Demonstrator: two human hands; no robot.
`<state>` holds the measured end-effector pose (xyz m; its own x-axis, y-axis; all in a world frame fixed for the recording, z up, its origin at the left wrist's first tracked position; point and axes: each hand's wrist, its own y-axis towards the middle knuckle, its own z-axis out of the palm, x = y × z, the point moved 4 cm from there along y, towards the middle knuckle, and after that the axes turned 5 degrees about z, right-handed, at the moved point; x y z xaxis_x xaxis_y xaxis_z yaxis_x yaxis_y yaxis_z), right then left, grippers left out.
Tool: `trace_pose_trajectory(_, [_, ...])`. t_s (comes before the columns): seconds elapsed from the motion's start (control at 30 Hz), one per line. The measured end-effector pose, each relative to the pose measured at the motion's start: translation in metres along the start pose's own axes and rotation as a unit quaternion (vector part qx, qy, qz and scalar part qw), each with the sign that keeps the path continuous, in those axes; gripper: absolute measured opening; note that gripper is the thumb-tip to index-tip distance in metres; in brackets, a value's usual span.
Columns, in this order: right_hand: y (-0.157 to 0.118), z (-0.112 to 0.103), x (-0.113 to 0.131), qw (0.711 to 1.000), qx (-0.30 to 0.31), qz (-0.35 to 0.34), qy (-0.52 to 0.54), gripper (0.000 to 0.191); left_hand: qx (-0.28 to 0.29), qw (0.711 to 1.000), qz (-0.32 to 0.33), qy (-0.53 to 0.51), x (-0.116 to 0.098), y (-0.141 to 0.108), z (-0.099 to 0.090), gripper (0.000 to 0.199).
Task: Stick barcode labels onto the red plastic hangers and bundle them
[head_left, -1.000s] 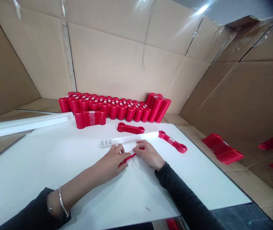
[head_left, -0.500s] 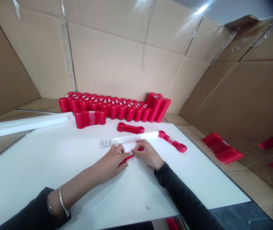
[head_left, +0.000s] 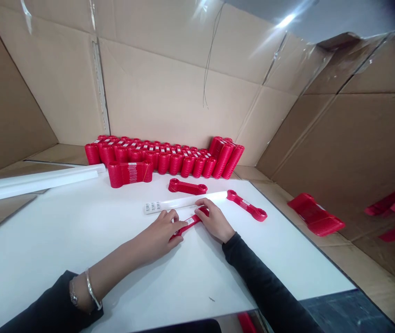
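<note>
A flat, bone-shaped red plastic piece (head_left: 196,219) with rounded ends lies between my hands, and a small white label (head_left: 190,221) shows on its bar. My left hand (head_left: 168,231) grips the near end, thumb and fingers closed round it. At the far end, my right hand (head_left: 214,221) has its fingers curled over the red piece. Just behind them lies a long white label strip (head_left: 180,201), with printed barcode labels at its left end. Its right end meets a labelled stack of red pieces (head_left: 246,205).
Upright red stacks (head_left: 164,163) line the back cardboard wall (head_left: 169,97). A larger red bundle (head_left: 130,173) and a small one (head_left: 188,186) lie before them. White rolled sheets (head_left: 38,181) extend from the left. Another red stack (head_left: 317,215) is beyond the table's right edge.
My right hand's fingers have shifted off the middle of the red piece towards its far end. The white label on the bar now shows flat. My left hand keeps its hold.
</note>
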<state>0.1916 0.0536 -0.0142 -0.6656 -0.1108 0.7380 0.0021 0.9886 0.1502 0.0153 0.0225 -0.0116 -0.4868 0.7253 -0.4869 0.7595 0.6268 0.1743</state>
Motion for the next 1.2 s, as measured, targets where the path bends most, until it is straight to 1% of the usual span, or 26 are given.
trace_pose_trajectory(0.03, [-0.001, 0.001, 0.002, 1.000, 0.016, -0.024, 0.001, 0.016, -0.004, 1.000, 0.000, -0.002, 0.001, 0.000, -0.001, 0.029])
trace_pose_trajectory(0.1, [-0.003, 0.003, 0.006, 0.996, 0.069, -0.059, -0.002, 0.019, -0.013, 1.000, -0.004, -0.007, 0.002, 0.000, -0.002, 0.028])
trace_pose_trajectory(0.17, [-0.005, 0.004, 0.009, 0.989, 0.126, -0.075, -0.008, 0.020, -0.024, 1.000, -0.009, -0.015, 0.003, -0.001, -0.003, 0.025])
trace_pose_trajectory(0.23, [-0.007, 0.003, 0.011, 0.983, 0.162, -0.086, -0.018, 0.022, -0.038, 0.999, -0.013, -0.020, 0.005, 0.000, -0.004, 0.023])
trace_pose_trajectory(0.3, [-0.008, 0.001, 0.012, 0.979, 0.174, -0.100, -0.019, 0.024, -0.053, 0.998, -0.014, -0.021, 0.007, 0.000, -0.004, 0.024])
trace_pose_trajectory(0.43, [-0.009, -0.005, 0.015, 0.979, 0.163, -0.122, 0.003, 0.023, -0.065, 0.997, -0.021, -0.034, 0.011, -0.001, -0.003, 0.034])
trace_pose_trajectory(0.5, [-0.007, -0.012, 0.012, 0.983, 0.144, -0.117, 0.002, 0.022, -0.064, 0.997, -0.029, -0.037, 0.012, -0.001, -0.003, 0.042])
trace_pose_trajectory(0.57, [-0.003, -0.025, 0.005, 0.989, 0.103, -0.106, -0.008, 0.022, -0.061, 0.997, -0.035, -0.037, 0.013, -0.001, -0.004, 0.049])
trace_pose_trajectory(0.6, [-0.001, -0.035, -0.001, 0.993, 0.068, -0.101, -0.014, 0.023, -0.059, 0.997, -0.037, -0.037, 0.013, -0.001, -0.004, 0.051])
trace_pose_trajectory(0.63, [0.002, -0.047, -0.008, 0.995, 0.020, -0.094, -0.022, 0.025, -0.056, 0.997, -0.039, -0.038, 0.013, -0.001, -0.004, 0.051])
trace_pose_trajectory(0.67, [0.005, -0.062, -0.017, 0.995, -0.045, -0.080, -0.033, 0.027, -0.054, 0.997, -0.042, -0.039, 0.013, 0.000, -0.004, 0.051])
trace_pose_trajectory(0.7, [0.008, -0.078, -0.029, 0.991, -0.117, -0.048, -0.051, 0.030, -0.053, 0.997, -0.045, -0.039, 0.013, 0.000, -0.004, 0.049])
trace_pose_trajectory(0.73, [0.009, -0.093, -0.042, 0.980, -0.186, 0.001, -0.073, 0.032, -0.051, 0.997, -0.047, -0.037, 0.013, 0.000, -0.003, 0.047])
trace_pose_trajectory(0.77, [0.010, -0.106, -0.056, 0.966, -0.229, 0.060, -0.109, 0.033, -0.049, 0.997, -0.048, -0.036, 0.014, 0.000, -0.003, 0.046])
trace_pose_trajectory(0.8, [0.011, -0.117, -0.070, 0.947, -0.250, 0.126, -0.155, 0.034, -0.046, 0.997, -0.048, -0.036, 0.014, 0.000, -0.002, 0.044])
trace_pose_trajectory(0.83, [0.011, -0.124, -0.082, 0.933, -0.242, 0.176, -0.200, 0.035, -0.046, 0.997, -0.048, -0.036, 0.014, 0.000, -0.002, 0.042])
trace_pose_trajectory(0.87, [0.012, -0.130, -0.092, 0.925, -0.236, 0.202, -0.217, 0.035, -0.045, 0.997, -0.046, -0.036, 0.014, 0.000, -0.001, 0.040])
trace_pose_trajectory(0.93, [0.012, -0.135, -0.106, 0.919, -0.217, 0.228, -0.237, 0.034, -0.045, 0.997, -0.039, -0.038, 0.013, 0.000, -0.002, 0.035])
trace_pose_trajectory(1.03, [0.014, -0.134, -0.117, 0.921, -0.197, 0.233, -0.241, 0.032, -0.045, 0.998, -0.027, -0.043, 0.010, 0.000, -0.003, 0.029])
trace_pose_trajectory(1.2, [0.020, -0.128, -0.121, 0.927, -0.187, 0.221, -0.239, 0.028, -0.027, 0.998, -0.031, -0.042, 0.007, 0.002, -0.005, 0.017])
